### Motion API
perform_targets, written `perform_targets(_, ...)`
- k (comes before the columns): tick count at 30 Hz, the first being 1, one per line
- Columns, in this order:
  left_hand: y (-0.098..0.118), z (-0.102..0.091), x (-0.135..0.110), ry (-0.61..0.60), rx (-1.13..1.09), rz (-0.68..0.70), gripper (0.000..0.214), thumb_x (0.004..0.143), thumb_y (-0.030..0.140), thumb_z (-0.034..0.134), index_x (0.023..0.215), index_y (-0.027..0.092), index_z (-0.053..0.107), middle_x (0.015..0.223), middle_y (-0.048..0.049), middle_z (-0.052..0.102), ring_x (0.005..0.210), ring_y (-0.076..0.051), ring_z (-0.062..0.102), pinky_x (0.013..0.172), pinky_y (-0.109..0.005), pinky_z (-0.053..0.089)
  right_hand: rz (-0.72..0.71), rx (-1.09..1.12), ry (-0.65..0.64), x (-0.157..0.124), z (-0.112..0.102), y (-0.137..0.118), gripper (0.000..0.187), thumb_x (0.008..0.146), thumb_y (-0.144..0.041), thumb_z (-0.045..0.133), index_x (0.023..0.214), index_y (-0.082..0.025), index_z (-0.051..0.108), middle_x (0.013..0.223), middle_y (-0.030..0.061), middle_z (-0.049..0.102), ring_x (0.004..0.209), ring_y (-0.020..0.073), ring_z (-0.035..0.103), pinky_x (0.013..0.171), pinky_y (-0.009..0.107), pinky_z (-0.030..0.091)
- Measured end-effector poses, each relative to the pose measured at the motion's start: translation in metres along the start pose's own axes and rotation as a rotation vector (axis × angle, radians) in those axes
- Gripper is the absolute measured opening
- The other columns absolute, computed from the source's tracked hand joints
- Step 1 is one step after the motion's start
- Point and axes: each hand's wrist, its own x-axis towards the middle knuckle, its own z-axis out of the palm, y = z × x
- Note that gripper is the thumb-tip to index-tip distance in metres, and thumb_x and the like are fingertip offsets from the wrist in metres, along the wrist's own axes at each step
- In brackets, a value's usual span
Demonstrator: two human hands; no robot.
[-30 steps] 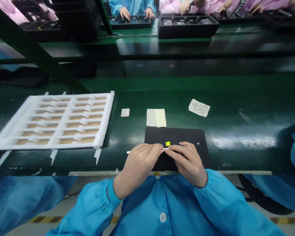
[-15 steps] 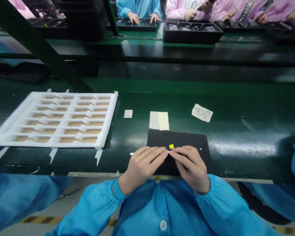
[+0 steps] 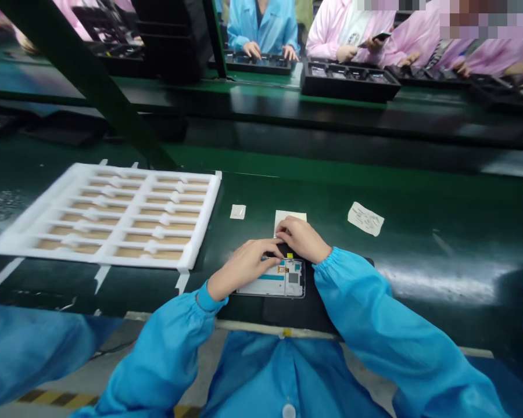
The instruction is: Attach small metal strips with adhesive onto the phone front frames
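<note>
An opened phone housing (image 3: 268, 285) lies inside up on a black mat (image 3: 305, 313), showing white and metal parts and a blue strip. My left hand (image 3: 244, 262) grips its far left side, thumb over the inside edge and fingers along the far edge. Beyond it, my right hand (image 3: 303, 237) reaches across with bent fingertips pressed together on a pale sheet (image 3: 291, 214). Whatever those fingertips pinch is hidden. A small yellow piece (image 3: 290, 255) shows at the housing's far edge, below my right hand.
At left lies a white foam tray (image 3: 143, 203) with cardboard-coloured slots. A small clear-white square (image 3: 238, 212) and a marked paper scrap (image 3: 366, 218) lie on the green bench (image 3: 418, 232). Co-workers sit across it behind black trays (image 3: 351, 84). A slanted green post (image 3: 82, 87) rises at left.
The phone housing now shows flat on the mat, inside up. My right hand has left its place beside my left hand and moved away to the pale sheet. The camera view has shifted.
</note>
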Motion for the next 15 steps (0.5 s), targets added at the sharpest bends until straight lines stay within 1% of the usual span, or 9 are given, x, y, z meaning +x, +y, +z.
perform_targets(2, -0.006, -0.002, 0.002, -0.043, -0.053, -0.052, 0.016, 0.089, 0.027, 0.060, 0.094, 0.025, 0.075, 0.135, -0.0026, 0.063, 0.100, -0.022, 0.070, 0.083, -0.028, 0.053, -0.010, -0.034, -0.019, 0.001, 0.003, 0.001, 0.015, 0.092, -0.012, 0.052, 0.083, -0.017, 0.063, 0.091, 0.0047, 0.063, 0.088, 0.0156, 0.059, 0.077, 0.026, 0.043)
perform_targets(4, -0.010, -0.002, 0.004, -0.080, -0.081, -0.098, 0.017, 0.087, 0.028, 0.061, 0.095, 0.024, 0.076, 0.134, -0.0036, 0.063, 0.089, -0.020, 0.071, 0.079, -0.028, 0.052, -0.022, -0.078, -0.040, 0.000, 0.004, 0.000, 0.015, 0.094, -0.013, 0.049, 0.087, -0.017, 0.062, 0.093, 0.0055, 0.062, 0.089, 0.0165, 0.059, 0.078, 0.027, 0.043)
perform_targets(7, -0.013, -0.002, 0.005, -0.109, -0.093, -0.125, 0.017, 0.087, 0.030, 0.062, 0.095, 0.024, 0.076, 0.124, -0.0030, 0.069, 0.084, -0.020, 0.071, 0.074, -0.026, 0.051, -0.048, -0.152, -0.060, -0.003, 0.006, -0.007, 0.014, 0.094, -0.011, 0.046, 0.091, -0.015, 0.060, 0.097, 0.0088, 0.061, 0.092, 0.0207, 0.057, 0.079, 0.031, 0.043)
perform_targets(9, -0.013, -0.002, 0.006, -0.108, -0.090, -0.124, 0.017, 0.087, 0.030, 0.061, 0.094, 0.024, 0.075, 0.110, -0.0017, 0.075, 0.082, -0.019, 0.071, 0.072, -0.024, 0.050, -0.064, -0.196, -0.061, -0.005, 0.008, -0.013, 0.015, 0.092, -0.006, 0.045, 0.091, -0.014, 0.058, 0.098, 0.0123, 0.060, 0.094, 0.0245, 0.056, 0.079, 0.034, 0.042)
perform_targets(11, -0.013, -0.002, 0.006, -0.096, -0.086, -0.108, 0.016, 0.087, 0.028, 0.061, 0.093, 0.023, 0.075, 0.099, -0.0007, 0.077, 0.079, -0.019, 0.072, 0.069, -0.023, 0.049, -0.076, -0.215, -0.052, -0.006, 0.010, -0.015, 0.017, 0.090, -0.002, 0.043, 0.090, -0.014, 0.056, 0.098, 0.0140, 0.059, 0.094, 0.0260, 0.055, 0.078, 0.036, 0.042)
perform_targets(13, -0.012, -0.001, 0.005, -0.069, -0.081, -0.081, 0.015, 0.086, 0.025, 0.062, 0.091, 0.023, 0.075, 0.097, -0.0004, 0.077, 0.076, -0.018, 0.072, 0.067, -0.023, 0.050, -0.092, -0.198, -0.036, -0.006, 0.012, -0.012, 0.017, 0.090, -0.002, 0.043, 0.089, -0.015, 0.054, 0.095, 0.0121, 0.059, 0.090, 0.0240, 0.055, 0.078, 0.035, 0.043)
perform_targets(15, -0.012, 0.000, 0.004, -0.029, -0.070, -0.047, 0.014, 0.085, 0.022, 0.062, 0.088, 0.024, 0.076, 0.104, -0.0011, 0.076, 0.072, -0.018, 0.072, 0.064, -0.024, 0.051, -0.102, -0.148, -0.009, -0.003, 0.011, -0.006, 0.015, 0.093, -0.006, 0.042, 0.088, -0.016, 0.052, 0.093, 0.0085, 0.059, 0.087, 0.0202, 0.055, 0.077, 0.032, 0.044)
